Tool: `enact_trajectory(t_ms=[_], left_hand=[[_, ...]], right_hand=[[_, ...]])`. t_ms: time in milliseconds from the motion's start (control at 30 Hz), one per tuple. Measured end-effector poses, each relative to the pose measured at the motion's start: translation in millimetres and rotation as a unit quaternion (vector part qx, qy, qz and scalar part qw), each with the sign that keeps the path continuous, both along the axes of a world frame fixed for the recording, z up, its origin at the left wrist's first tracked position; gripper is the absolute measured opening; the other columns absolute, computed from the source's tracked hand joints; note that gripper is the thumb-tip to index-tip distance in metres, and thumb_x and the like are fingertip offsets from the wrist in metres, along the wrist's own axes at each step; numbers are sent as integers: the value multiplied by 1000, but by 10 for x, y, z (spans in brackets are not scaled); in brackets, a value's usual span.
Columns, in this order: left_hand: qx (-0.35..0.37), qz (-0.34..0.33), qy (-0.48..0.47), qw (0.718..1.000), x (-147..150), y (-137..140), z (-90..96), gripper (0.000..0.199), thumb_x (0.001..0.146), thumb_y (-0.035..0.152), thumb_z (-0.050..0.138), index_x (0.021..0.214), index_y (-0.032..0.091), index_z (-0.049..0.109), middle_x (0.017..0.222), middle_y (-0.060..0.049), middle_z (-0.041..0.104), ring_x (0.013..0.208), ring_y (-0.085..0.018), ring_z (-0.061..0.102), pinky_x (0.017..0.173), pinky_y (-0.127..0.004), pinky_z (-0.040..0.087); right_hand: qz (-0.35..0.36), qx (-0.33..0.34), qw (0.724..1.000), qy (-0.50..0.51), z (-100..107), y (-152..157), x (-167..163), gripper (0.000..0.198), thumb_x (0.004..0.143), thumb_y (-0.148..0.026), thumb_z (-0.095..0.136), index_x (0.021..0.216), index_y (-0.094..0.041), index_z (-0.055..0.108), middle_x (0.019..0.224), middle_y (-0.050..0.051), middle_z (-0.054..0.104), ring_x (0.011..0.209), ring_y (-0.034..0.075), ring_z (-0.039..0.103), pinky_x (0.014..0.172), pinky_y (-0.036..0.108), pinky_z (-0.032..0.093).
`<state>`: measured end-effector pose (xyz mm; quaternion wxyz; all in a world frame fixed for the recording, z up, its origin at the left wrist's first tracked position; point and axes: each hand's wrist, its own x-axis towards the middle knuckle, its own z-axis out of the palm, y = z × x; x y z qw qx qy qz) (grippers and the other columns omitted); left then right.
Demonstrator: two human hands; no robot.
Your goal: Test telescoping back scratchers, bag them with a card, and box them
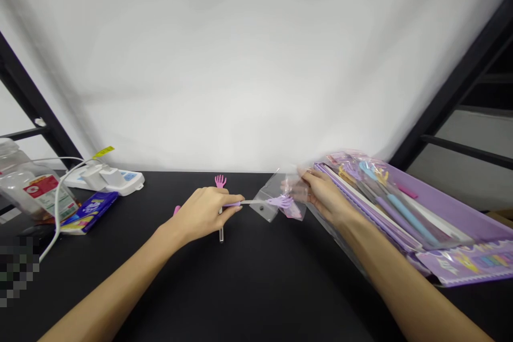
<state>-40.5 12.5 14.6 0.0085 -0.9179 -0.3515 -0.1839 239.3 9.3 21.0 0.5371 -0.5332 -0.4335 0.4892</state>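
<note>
Black worktop [256, 288], forearms reaching in from the near edge.

Left hand [202, 212]: fingers pinched around the clear shaft of a lilac hand-shaped stick [276, 202], gripped at the tail end, head pointing toward the right hand. Stick head sits at or just inside the mouth of a small clear bag [280, 197]; cannot tell how far in, plastic blurred.

Right hand [323, 195]: fingers closed on the far edge of the bag, holding it up off the worktop and slightly open.

Under the left hand: a second stick, pink head [220, 180], lying loose, its clear shaft poking out below the fingers. Just beyond the knuckles.

Judgement on doing the insertion well: keep bag mouth held wide with right hand, feed stick head-first along the lower wall, stay level so prongs do not snag the film. Grip near the tail gives reach but less steering; slow push advised.

Right of the right hand, touching the forearm: purple tray [460, 214] with packaged lilac and blue sticks.

Far to the left of the left hand: blue packet [90, 211], white power strip [106, 177], clear jar [24, 184] with red label.

Beyond everything: pale wall, dark frame struts at both sides.
</note>
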Motion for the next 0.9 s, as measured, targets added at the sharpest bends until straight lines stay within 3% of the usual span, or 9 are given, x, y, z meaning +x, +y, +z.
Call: enact_trajectory(t_ms=[200,400,600,767,900], left_hand=[[-9,-2,26,1000,53,-27,-43,29,100,36,44,117,33,68,75,0,63,63,-14,58,61,-26,41],[15,19,45,999,111,-64,-17,29,101,34,41,101,28,70,71,0,59,58,-14,55,55,-25,35],[44,81,56,994,168,-72,-45,30,102,34,41,117,30,66,79,-1,64,62,-15,61,53,-24,35],[83,120,73,987,203,-72,-96,33,103,31,37,127,30,60,85,-2,63,64,-16,63,51,-24,31],[101,138,83,982,229,-91,-108,35,103,29,35,128,29,59,87,-3,62,63,-15,63,50,-23,30]], right_hand=[[-14,-1,1000,-17,36,-21,-63,18,92,-40,55,87,-23,54,86,10,75,89,27,74,69,37,62],[1,10,999,-37,52,-40,-113,28,89,-44,58,73,-24,48,83,10,75,88,27,74,73,37,61],[-46,27,990,-128,41,-36,-101,30,91,-48,52,77,-22,53,88,9,75,93,27,73,68,30,57],[-55,-5,998,-21,31,-10,-53,20,95,-37,48,83,-22,53,92,9,75,94,23,73,71,28,57],[-34,-19,995,93,-7,18,-54,17,98,-34,45,93,-21,55,90,11,75,86,22,74,79,35,59]])
